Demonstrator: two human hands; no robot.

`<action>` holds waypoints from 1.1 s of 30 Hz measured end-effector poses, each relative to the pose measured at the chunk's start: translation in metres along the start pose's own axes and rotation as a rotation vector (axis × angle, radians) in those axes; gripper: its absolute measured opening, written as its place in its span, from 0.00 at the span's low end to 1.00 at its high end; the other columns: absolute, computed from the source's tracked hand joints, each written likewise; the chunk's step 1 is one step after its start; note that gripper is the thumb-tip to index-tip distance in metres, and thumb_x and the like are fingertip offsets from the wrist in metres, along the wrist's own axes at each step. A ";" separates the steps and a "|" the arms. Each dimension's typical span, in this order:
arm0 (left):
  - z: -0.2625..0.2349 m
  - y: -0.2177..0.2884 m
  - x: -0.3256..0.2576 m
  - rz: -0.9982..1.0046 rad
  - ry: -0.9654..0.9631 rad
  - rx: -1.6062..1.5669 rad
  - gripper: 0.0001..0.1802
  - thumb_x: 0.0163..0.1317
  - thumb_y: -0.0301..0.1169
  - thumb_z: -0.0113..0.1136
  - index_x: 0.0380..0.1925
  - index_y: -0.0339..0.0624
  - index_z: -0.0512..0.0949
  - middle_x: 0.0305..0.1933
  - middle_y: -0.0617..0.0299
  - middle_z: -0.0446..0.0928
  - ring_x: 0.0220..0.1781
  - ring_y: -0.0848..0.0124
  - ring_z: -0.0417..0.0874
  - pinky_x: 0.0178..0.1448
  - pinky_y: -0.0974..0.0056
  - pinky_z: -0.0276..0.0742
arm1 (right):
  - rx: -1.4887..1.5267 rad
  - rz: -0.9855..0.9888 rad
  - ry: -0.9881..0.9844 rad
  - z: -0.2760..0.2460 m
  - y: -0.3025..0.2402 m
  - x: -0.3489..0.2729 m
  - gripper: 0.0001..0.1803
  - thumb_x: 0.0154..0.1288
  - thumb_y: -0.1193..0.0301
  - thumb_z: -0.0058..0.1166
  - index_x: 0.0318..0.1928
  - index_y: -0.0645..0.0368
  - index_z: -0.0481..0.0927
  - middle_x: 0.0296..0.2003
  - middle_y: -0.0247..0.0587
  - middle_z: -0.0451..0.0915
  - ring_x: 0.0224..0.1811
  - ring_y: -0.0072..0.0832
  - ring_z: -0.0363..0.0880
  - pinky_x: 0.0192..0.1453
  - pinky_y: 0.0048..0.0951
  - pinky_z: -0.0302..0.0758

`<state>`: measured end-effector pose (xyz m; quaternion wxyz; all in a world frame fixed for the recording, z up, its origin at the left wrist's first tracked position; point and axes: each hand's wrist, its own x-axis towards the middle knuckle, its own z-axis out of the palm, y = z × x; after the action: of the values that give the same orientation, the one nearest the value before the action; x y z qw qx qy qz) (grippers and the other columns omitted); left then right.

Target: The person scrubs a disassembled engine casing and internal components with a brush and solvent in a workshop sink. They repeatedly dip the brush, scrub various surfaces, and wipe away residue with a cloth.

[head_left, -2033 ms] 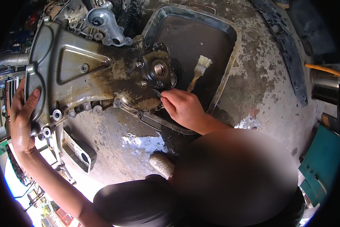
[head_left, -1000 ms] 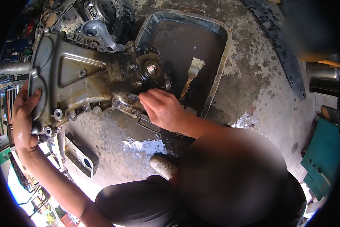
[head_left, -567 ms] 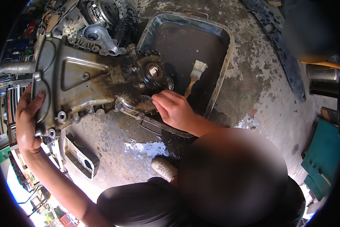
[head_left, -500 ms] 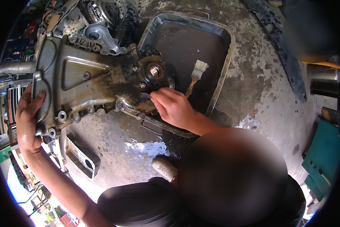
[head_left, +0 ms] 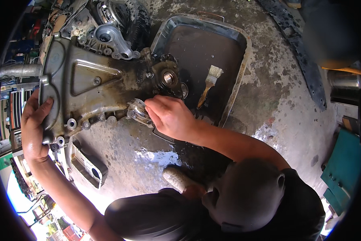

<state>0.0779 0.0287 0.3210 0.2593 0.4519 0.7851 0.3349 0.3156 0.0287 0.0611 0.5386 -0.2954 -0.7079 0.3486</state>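
A large grey metal engine cover [head_left: 108, 93], stained brown with oil, is held tilted with its narrow end over a tray. My left hand [head_left: 35, 127] grips its wide left end, thumb on the face and fingers behind the edge. My right hand [head_left: 170, 116] is closed against the lower edge of the narrow end, below a round bore [head_left: 168, 78]. Its fingertips are pinched together there; whatever they hold is hidden by the hand. A paintbrush [head_left: 209, 86] with a wooden handle lies in the metal tray [head_left: 241, 68], right of the cover.
Behind the cover stand a grey metal housing [head_left: 112, 38] and a black knobbly tyre [head_left: 141, 24]. A rectangular metal pan [head_left: 88, 164] lies on the floor at lower left. A long dark perforated metal strip [head_left: 299, 52] and a teal panel [head_left: 343, 168] are at the right.
My right hand has shifted left along the cover's lower edge, and the flat grey piece at its fingertips is now hidden. My left hand keeps its grip. The whole scene sits slightly further right.
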 end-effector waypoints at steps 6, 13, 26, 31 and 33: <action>0.007 0.010 -0.004 -0.010 -0.020 -0.033 0.24 0.61 0.26 0.63 0.57 0.33 0.75 0.49 0.58 0.80 0.48 0.72 0.79 0.54 0.68 0.73 | -0.038 0.063 0.024 -0.004 0.004 -0.005 0.05 0.58 0.82 0.59 0.35 0.64 0.78 0.26 0.47 0.78 0.27 0.44 0.80 0.30 0.38 0.77; 0.010 0.007 -0.008 0.002 0.000 -0.057 0.24 0.61 0.24 0.62 0.58 0.32 0.74 0.50 0.58 0.80 0.49 0.71 0.79 0.58 0.68 0.71 | -0.100 0.078 0.031 -0.007 0.019 0.024 0.03 0.59 0.82 0.56 0.32 0.65 0.75 0.25 0.49 0.76 0.26 0.47 0.79 0.30 0.43 0.76; 0.009 0.008 -0.002 0.006 -0.003 -0.025 0.23 0.62 0.26 0.61 0.57 0.32 0.75 0.48 0.58 0.81 0.47 0.71 0.80 0.55 0.68 0.72 | 0.048 -0.171 -0.066 0.004 -0.005 0.015 0.07 0.56 0.84 0.60 0.35 0.64 0.77 0.23 0.42 0.71 0.25 0.37 0.77 0.29 0.36 0.76; 0.016 0.017 -0.008 0.014 -0.033 -0.041 0.23 0.62 0.25 0.60 0.58 0.32 0.74 0.47 0.57 0.81 0.47 0.72 0.80 0.54 0.69 0.74 | -0.041 -0.054 -0.007 -0.018 0.028 0.011 0.06 0.59 0.83 0.59 0.37 0.64 0.79 0.27 0.45 0.77 0.27 0.38 0.79 0.31 0.35 0.79; 0.014 0.014 -0.002 0.021 -0.026 -0.034 0.23 0.62 0.25 0.59 0.58 0.32 0.75 0.46 0.57 0.81 0.46 0.72 0.81 0.54 0.69 0.73 | -0.146 -0.167 -0.027 -0.010 0.021 -0.001 0.07 0.58 0.83 0.60 0.37 0.66 0.78 0.29 0.45 0.77 0.28 0.38 0.79 0.32 0.35 0.80</action>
<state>0.0966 0.0362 0.3228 0.2736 0.4599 0.7710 0.3453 0.3266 0.0415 0.0451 0.5332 -0.2690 -0.7609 0.2537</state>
